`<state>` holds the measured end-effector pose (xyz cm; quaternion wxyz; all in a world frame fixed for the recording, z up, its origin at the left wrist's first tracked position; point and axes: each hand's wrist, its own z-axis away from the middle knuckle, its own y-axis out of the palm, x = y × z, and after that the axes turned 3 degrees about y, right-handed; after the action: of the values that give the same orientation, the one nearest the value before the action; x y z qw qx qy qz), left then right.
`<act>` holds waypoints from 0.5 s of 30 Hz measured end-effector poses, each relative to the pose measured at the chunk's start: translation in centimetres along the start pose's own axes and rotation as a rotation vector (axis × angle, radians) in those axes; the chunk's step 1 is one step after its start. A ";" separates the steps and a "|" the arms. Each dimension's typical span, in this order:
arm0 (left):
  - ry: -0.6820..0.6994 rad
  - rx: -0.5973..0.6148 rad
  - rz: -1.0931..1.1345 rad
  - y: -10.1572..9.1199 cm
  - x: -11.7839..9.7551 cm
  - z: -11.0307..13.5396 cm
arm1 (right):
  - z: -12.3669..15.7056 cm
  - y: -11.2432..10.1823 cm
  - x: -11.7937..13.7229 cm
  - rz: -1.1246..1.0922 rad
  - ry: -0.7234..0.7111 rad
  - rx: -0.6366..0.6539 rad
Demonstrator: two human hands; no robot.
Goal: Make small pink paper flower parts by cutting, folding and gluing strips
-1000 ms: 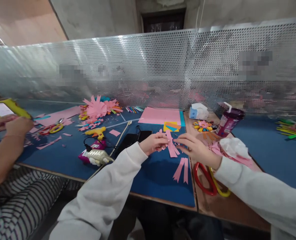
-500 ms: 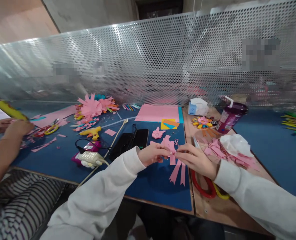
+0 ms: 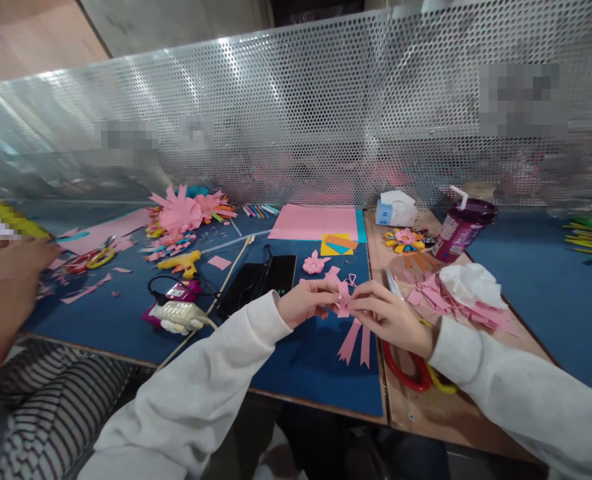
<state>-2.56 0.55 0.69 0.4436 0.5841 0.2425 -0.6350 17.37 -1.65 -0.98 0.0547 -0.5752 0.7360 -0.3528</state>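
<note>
- Paper strip, pink and narrow, is held up in front of the person, just above the blue surface.
- Left hand: thumb and fingers are pinched together on the strip, gripping it from its left side.
- Right hand: fingers half curled, tips at the strip's right edge; from where I stand I cannot tell whether they grip it or only touch it.
- Just beyond the hands sits a small pink flower; nearer the person, below the fingers, lie notched pink strips.
- By the right wrist are scissors with red and yellow loops, partly covered by that hand, and past them pink scraps and crumpled white tissue.
- Farther back on the right stand a purple cup with a white straw and a tissue pack, near a many-coloured paper flower.
- Over to the left I see a yellow glue gun, a power strip and a co-worker's hands, near the surface's far left end.
</note>
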 end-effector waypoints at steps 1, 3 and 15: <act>0.027 -0.015 -0.018 0.0 0.1 0.0 | 0.0 0.1 0.0 -0.026 0.031 -0.013; 0.086 -0.020 -0.062 0.0 0.2 -0.1 | -0.1 0.3 0.2 -0.075 0.099 -0.028; 0.441 -0.176 -0.335 0.8 0.5 0.5 | 0.0 1.2 0.7 -0.443 0.622 -0.060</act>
<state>-2.08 -0.43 0.51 0.3180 0.6192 0.4802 -0.5337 16.22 -2.16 -1.45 -0.2658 -0.5871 0.5851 -0.4923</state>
